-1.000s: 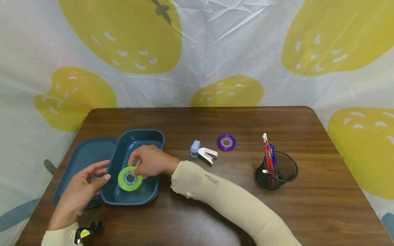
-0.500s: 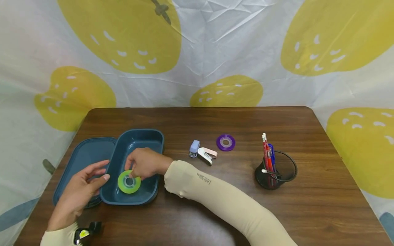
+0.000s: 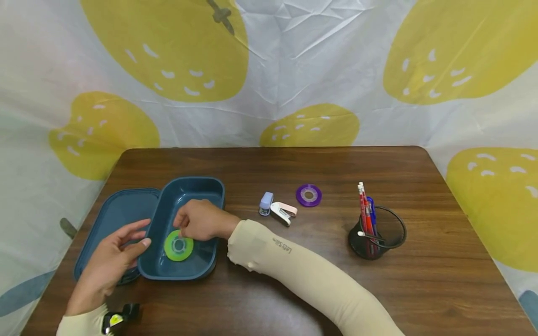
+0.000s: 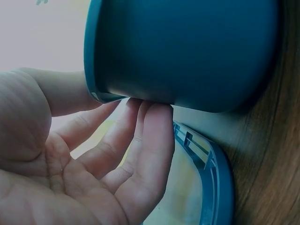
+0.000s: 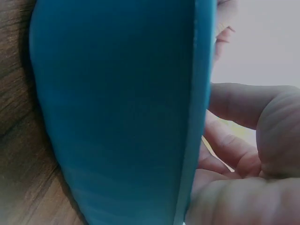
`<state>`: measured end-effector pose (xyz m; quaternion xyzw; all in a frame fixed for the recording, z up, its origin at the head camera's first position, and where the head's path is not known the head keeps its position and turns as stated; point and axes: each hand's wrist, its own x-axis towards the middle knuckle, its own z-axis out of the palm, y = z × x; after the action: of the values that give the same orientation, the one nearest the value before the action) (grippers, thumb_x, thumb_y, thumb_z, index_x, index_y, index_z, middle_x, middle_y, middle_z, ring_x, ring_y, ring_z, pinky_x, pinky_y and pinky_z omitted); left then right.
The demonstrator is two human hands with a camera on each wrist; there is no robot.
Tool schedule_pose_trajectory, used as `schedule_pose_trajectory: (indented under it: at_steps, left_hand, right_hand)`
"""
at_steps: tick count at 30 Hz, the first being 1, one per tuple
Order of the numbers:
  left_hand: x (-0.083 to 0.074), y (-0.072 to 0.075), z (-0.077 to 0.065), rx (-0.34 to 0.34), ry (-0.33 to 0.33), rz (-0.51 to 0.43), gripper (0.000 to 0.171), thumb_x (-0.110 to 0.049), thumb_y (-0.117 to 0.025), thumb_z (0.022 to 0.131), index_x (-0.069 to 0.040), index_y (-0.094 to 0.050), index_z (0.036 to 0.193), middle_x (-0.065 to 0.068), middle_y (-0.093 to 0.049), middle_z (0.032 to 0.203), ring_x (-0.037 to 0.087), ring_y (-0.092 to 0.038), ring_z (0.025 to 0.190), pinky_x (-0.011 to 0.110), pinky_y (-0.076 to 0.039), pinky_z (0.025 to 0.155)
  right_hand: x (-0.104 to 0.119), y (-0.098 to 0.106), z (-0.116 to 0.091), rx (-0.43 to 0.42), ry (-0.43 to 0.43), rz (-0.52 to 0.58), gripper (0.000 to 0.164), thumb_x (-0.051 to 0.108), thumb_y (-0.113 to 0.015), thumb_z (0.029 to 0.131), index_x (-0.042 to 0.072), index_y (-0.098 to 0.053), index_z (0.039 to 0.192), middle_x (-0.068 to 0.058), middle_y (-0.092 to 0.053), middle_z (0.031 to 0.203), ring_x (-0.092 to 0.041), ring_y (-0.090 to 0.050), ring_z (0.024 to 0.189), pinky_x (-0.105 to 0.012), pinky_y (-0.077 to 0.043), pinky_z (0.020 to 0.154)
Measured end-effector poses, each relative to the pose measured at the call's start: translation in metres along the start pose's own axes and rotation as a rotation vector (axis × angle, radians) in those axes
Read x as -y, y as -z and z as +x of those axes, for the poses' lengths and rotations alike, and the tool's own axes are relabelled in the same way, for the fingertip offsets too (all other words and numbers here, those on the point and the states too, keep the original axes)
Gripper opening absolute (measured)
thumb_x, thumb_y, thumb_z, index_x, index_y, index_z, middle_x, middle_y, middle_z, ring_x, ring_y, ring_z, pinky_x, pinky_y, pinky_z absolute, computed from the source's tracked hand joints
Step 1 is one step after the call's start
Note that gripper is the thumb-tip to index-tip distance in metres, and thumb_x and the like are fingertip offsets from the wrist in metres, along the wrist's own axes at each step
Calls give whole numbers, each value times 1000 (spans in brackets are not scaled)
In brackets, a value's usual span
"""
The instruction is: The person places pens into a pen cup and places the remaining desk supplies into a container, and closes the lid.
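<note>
A blue plastic box [image 3: 197, 266] stands lidless at the left of the table. My left hand [image 3: 115, 254] holds its near left side, and in the left wrist view the thumb lies over the rim with the fingertips [image 4: 159, 117] against the outer wall. Inside the box is a green tape roll [image 3: 171, 252], low over the floor. My right hand [image 3: 203, 219] reaches over the right rim and pinches the roll's far edge; its fingertips overlap the green band. From the right wrist, the box wall hides the roll and part of the fingers.
A blue lid [image 3: 126, 205] lies partly under the box's left side. To the right are a small lilac stapler [image 3: 265, 204], a white and pink stapler [image 3: 281, 212] and a purple tape roll [image 3: 308, 195]. A black mesh pen cup [image 3: 363, 247] holds pencils and pens.
The green tape roll has sunk lower in the box and shifted slightly with my right hand, which has risen a little off its middle toward its far edge. My left hand keeps its place.
</note>
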<state>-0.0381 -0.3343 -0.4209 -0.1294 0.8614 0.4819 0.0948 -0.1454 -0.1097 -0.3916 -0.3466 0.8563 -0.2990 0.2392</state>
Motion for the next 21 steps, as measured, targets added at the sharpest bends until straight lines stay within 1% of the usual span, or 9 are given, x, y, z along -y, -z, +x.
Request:
schedule_pose_trajectory:
  at_steps: [4,11,15,18,21]
  left_hand:
    - [-1,0,0,0,0,3,61,-26,-69,105,-15,-46,160,20,-57,146,3,-66,95,32,-58,71]
    - [-1,0,0,-10,-10,10,60,-28,-69,105,-15,-47,159,13,-61,138,2,-66,93,32,-57,70]
    - [-1,0,-1,-19,-15,23,60,-28,-69,105,-15,-48,159,16,-60,141,0,-65,92,32,-57,70]
    - [0,-1,-1,-23,-20,29,59,-27,-68,105,-15,-48,159,19,-59,144,-1,-65,92,32,-57,69]
    - [1,-1,-1,-23,-25,33,59,-27,-68,106,-16,-47,160,19,-59,145,-2,-65,93,32,-57,69]
  right_hand:
    - [-4,2,-2,-24,31,29,23,20,-79,97,14,-78,119,8,-79,104,1,-67,93,-13,-50,80]
    - [-13,11,-14,-97,78,172,23,21,-80,96,11,-78,117,6,-78,104,1,-67,92,-13,-53,79]
    - [-18,18,-23,-134,73,242,24,22,-80,96,13,-77,117,6,-76,106,1,-67,92,-14,-55,80]
    - [-22,22,-31,-172,79,267,24,22,-80,95,13,-77,118,4,-77,108,0,-68,93,-14,-55,82]
    - [-27,26,-39,-213,90,260,24,24,-79,96,14,-77,118,1,-78,113,0,-68,94,-15,-54,84]
